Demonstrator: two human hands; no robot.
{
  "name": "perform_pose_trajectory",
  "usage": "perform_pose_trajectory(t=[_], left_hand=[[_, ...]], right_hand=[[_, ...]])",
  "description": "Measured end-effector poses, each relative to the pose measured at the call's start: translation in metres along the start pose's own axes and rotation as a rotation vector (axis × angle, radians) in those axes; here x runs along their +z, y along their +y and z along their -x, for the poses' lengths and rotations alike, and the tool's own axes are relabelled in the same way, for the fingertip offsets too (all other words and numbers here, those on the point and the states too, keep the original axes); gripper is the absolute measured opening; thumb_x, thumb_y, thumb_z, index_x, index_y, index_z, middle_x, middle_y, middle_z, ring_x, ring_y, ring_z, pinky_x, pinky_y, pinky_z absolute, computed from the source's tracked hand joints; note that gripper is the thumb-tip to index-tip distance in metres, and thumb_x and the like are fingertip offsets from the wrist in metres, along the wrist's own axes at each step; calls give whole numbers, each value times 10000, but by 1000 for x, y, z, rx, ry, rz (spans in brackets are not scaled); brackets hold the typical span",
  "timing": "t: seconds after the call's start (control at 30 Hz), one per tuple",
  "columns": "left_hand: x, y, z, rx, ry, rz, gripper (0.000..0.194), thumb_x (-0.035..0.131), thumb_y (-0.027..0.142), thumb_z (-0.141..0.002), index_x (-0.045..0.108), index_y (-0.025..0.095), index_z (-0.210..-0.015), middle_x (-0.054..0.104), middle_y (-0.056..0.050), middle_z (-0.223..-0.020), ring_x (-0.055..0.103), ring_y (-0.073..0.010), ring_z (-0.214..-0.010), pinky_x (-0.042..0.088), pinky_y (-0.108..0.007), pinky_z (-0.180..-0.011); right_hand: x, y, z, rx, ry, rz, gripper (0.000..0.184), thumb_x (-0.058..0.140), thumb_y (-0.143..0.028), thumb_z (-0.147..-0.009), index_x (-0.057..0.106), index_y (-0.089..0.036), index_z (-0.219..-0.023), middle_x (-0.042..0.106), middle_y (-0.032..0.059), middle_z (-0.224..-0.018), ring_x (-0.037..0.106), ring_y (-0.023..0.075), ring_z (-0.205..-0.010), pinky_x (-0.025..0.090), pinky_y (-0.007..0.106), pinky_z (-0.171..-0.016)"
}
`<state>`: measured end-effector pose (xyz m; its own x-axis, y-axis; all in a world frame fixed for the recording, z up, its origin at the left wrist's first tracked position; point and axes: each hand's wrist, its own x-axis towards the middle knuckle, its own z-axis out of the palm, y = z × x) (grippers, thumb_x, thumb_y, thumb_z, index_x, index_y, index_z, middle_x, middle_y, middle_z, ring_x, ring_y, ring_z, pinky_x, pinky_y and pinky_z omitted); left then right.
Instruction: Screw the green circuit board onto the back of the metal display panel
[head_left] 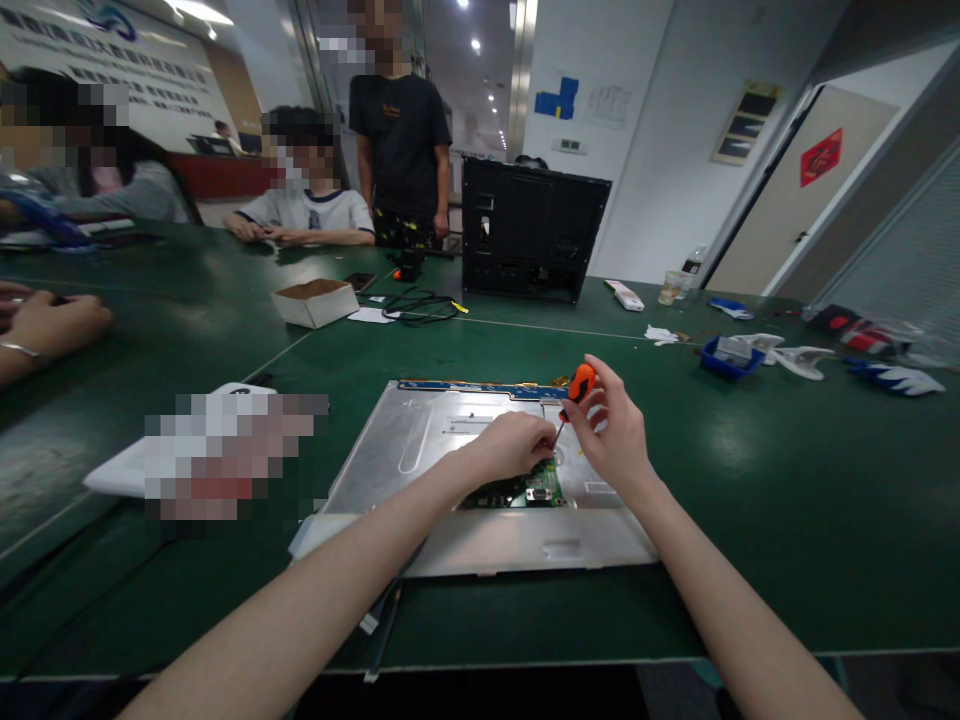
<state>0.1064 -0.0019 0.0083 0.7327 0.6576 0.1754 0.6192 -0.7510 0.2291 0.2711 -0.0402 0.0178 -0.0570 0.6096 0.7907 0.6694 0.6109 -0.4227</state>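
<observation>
A flat silver metal panel (600, 540), which looks like the back of a display, lies on the green table in front of me. A green circuit board (499, 494) sits on it, partly covered by my left hand (517, 445). My right hand (616, 425) grips a screwdriver (581, 382) by its orange and black handle. Its thin shaft slants down to the left, towards the board's upper edge. There my left fingers are pinched together beside the tip; what they hold is hidden. Along the panel's far edge runs a narrow blue circuit strip (480, 388).
Beyond the panel are a white box (315, 302), a black cable (420, 308) and an upright black monitor housing (534, 230). A blue tray (729, 360) and gloves (892, 378) lie to the right. Another person's hand (60, 330) rests at the left; several people are behind the table.
</observation>
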Motion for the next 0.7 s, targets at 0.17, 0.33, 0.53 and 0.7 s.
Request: perform_pose_trajectory(t=[0.17,0.33,0.53,0.7], left_hand=[[-1,0,0,4,-19,-5,84,653,168,-842,733,195,-838,758,-49,-846,698,-221,-787,450,-252,-659],[-1,0,1,30,-14,8,85,659,144,-836,729,193,-829,758,-48,-849,701,-222,-799,454,-252,-670],[1,1,0,13,-4,-11,87,649,156,-841,726,189,-817,752,-51,-830,699,-217,-779,463,-250,-661],[0,2,-1,5,-18,-5,92,642,145,-852,725,174,-825,754,-66,-846,701,-239,-790,465,-269,-667]], right_hand=[[0,1,2,24,-7,15,531,529,-323,-940,366,-250,-1440,656,32,-861,617,165,-637,484,251,-493],[1,1,2,15,-47,13,541,485,-298,-955,323,-245,-1468,668,40,-877,631,180,-667,503,275,-542],[3,3,1,14,-75,30,572,447,-263,-972,272,-300,-1515,680,36,-899,654,194,-706,535,315,-607],[3,2,2,25,-104,4,606,466,-276,-966,239,-287,-1527,666,30,-868,653,189,-690,532,301,-585]])
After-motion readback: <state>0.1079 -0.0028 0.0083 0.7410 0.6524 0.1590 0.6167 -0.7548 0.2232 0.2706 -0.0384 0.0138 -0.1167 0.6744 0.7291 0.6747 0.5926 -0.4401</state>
